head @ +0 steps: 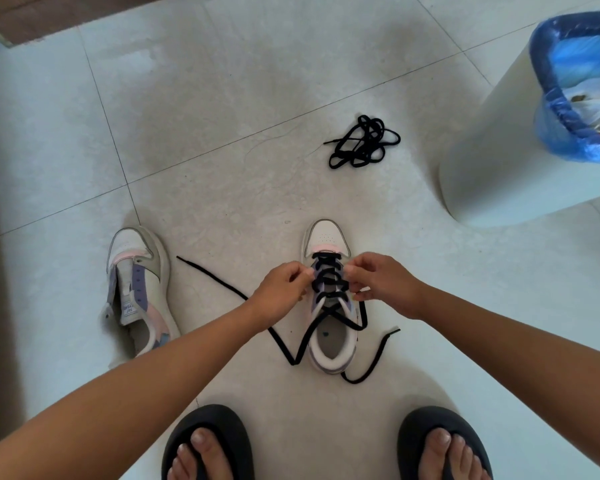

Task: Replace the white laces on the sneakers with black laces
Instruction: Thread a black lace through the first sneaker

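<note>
the pale tiled floor carries everything here, and on it at the right edge stands a white cylindrical bin lined with a blue plastic bag, which has no part in the job. of the two white sneakers with pink and purple panels, the right-hand sneaker sits straight ahead, toe pointing away, and already wears a black flat lace crossed through several rows from the toe up; the upper eyelets look unfilled, and both loose ends trail onto the tiles, one running off to the left, the other curling round the heel to the right. the left-hand sneaker lies apart, tongue flopped open and with no lace in it at all, white or black. beyond the shoes a second black lace lies in a tangled bundle, untouched. no white laces are in view. so roughly half of one shoe is threaded, and the whole second shoe remains. the left hand and right hand flank the lacing, each with fingertips curled and pinching at the crossed rows or eyelet edge, seemingly snugging them; exactly which strand each pinches is too small to tell.
</note>
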Demonstrator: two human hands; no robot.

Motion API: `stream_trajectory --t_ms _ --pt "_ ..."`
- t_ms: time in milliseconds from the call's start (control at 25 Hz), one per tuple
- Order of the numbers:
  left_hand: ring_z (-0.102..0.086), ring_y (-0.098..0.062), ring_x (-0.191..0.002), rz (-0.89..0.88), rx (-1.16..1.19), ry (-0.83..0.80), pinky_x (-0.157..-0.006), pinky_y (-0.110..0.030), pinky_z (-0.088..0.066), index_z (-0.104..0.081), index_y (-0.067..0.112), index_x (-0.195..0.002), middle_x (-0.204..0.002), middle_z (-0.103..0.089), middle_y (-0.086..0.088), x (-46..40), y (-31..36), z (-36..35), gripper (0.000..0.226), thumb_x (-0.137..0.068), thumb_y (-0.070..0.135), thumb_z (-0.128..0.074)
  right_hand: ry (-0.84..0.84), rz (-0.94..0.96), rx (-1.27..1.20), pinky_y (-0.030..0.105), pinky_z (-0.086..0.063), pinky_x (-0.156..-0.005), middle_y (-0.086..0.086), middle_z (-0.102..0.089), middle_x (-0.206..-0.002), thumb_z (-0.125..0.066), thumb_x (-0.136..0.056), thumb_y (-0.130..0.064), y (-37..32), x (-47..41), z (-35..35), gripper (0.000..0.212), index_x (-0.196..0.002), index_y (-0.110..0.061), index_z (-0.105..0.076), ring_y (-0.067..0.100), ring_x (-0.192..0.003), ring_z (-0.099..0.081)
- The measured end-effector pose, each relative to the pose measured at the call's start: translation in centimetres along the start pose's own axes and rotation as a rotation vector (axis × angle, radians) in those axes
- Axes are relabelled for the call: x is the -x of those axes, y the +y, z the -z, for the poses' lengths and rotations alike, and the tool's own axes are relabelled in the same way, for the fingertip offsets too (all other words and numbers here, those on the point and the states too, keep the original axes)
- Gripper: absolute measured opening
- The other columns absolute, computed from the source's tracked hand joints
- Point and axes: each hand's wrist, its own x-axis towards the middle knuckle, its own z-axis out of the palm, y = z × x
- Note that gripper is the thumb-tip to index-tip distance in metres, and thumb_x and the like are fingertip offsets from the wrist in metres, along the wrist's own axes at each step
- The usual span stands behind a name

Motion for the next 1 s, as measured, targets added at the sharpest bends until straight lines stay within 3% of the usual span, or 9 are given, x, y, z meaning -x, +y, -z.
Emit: stream_trajectory --t_ms 120,280,440,560,640,720,880,1000 --pt "-0.056 -0.011 -0.071 0.011 -0.057 0.048 -0.063 -0.025 -0.045 -0.057 0.018 -0.085 -0.079 -0.059 0.004 -0.1 0.6 0.3 0.022 -0.099 0.027 -0.042 0.093 0.169 0.358 0.021 -0.047 -0.065 0.0 -0.057 -0.083 -0.062 -0.089 -0.02 -1.0 -0.2 -0.5 0.009 -0.093 -0.011 -0.06 0.011 -0.073 -0.054" --pt "-0.056 -0.016 -0.077 -0.034 -0.156 0.062 -0.07 -0.033 -0.046 -0.053 0.021 -0.083 -0.083 -0.061 0.0 -0.1 1.0 -0.5 0.02 -0.098 0.028 -0.042 0.084 0.366 0.949 0.028 -0.041 -0.074 0.002 -0.055 -0.094 -0.053 -0.094 -0.022 -2.1 -0.5 -1.7 0.014 -0.099 -0.011 -0.06 0.019 -0.086 -0.054" --pt "-0.054 -0.014 -0.076 -0.074 -0.199 0.071 -0.068 -0.025 -0.044 -0.054 0.016 -0.092 -0.082 -0.059 0.002 -0.1 1.4 -0.5 0.016 -0.098 0.026 -0.044 0.072 0.439 1.173 0.032 -0.04 -0.075 0.012 -0.058 -0.103 -0.046 -0.097 -0.014 -1.9 -0.8 -2.1 0.015 -0.106 -0.005 -0.054 0.027 -0.09 -0.056" --pt "-0.05 -0.01 -0.074 -0.179 -0.328 0.057 -0.062 -0.013 -0.038 -0.058 0.015 -0.101 -0.083 -0.055 0.005 0.1 1.9 -0.5 0.012 -0.096 0.02 -0.049 0.081 0.511 1.136 0.032 -0.04 -0.075 0.013 -0.058 -0.1 -0.044 -0.098 -0.014 -1.2 -0.6 -1.8 0.018 -0.105 -0.003 -0.056 0.027 -0.089 -0.055" --pt "-0.05 -0.01 -0.078 -0.247 -0.45 0.035 -0.068 -0.017 -0.04 -0.059 0.018 -0.11 -0.089 -0.051 0.004 0.3 2.0 -0.5 0.018 -0.095 0.02 -0.05 0.082 0.624 1.056 0.029 -0.042 -0.072 0.012 -0.06 -0.094 -0.049 -0.093 -0.006 -0.7 -0.3 -1.6 0.018 -0.103 0.0 -0.062 0.027 -0.086 -0.057" --pt "-0.05 -0.011 -0.081 -0.275 -0.501 0.028 -0.074 -0.022 -0.041 -0.057 0.021 -0.115 -0.09 -0.048 0.004 0.8 1.8 -0.4 0.021 -0.095 0.023 -0.05 0.118 0.662 0.905 0.018 -0.038 -0.069 0.001 -0.058 -0.089 -0.053 -0.09 -0.003 -0.1 0.2 -1.5 0.016 -0.101 -0.003 -0.065 0.019 -0.082 -0.056" --pt "-0.052 -0.012 -0.072 -0.187 -0.41 0.102 -0.069 -0.028 -0.044 -0.051 0.02 -0.096 -0.08 -0.054 0.004 2.6 1.3 -0.6 0.011 -0.093 0.03 -0.055 0.156 0.267 0.536 0.024 -0.043 -0.071 0.001 -0.06 -0.089 -0.059 -0.091 -0.026 0.7 2.2 -1.0 0.009 -0.092 -0.019 -0.053 0.016 -0.082 -0.056" --pt "-0.054 -0.011 -0.077 -0.104 -0.364 0.158 -0.073 -0.027 -0.045 -0.056 0.018 -0.097 -0.085 -0.058 0.004 3.6 1.5 -1.1 0.016 -0.092 0.032 -0.056 0.17 0.248 0.526 0.021 -0.042 -0.07 0.0 -0.057 -0.091 -0.061 -0.09 -0.031 0.9 3.3 -1.4 0.013 -0.092 -0.024 -0.05 0.014 -0.083 -0.055"
